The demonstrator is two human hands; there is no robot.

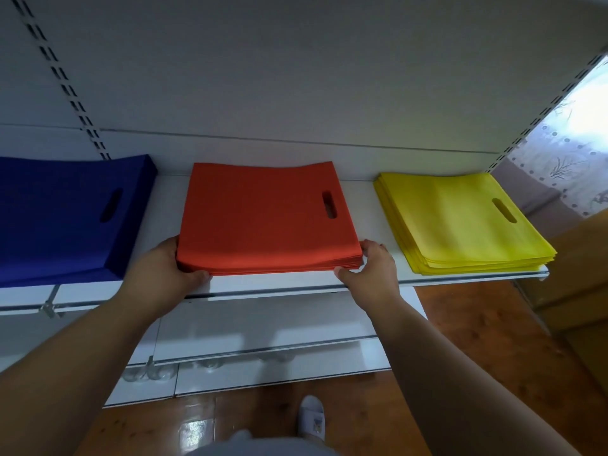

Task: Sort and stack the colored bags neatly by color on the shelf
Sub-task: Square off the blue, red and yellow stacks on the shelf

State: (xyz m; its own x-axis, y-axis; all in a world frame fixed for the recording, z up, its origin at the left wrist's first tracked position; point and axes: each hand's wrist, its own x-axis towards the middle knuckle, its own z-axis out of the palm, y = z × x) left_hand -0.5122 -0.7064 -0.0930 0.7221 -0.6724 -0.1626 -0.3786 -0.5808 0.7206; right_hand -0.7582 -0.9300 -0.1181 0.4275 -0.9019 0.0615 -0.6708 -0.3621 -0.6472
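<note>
currently, in the head view, the step in hand appears to be squaring up the red stack [268, 218], which lies in the middle of the white shelf [273, 284] between the blue stack [65, 218] on the left and the yellow stack [460, 222] on the right, each well apart from its neighbour. sorting by colour looks finished; only tidying seems to remain. the left hand [164, 268] is cupped against the red stack's near-left corner, thumb along the front edge, fingers pressed to the side. the right hand [368, 271] is likewise half-curled at the near-right corner, thumb on the front edge, fingers touching the side. neither hand is clenched; both brace the stack rather than lift it, as far as can be told. the next move likely calls for even inward pressure from both sides, so the loose edges align without the top bags sliding or buckling.
</note>
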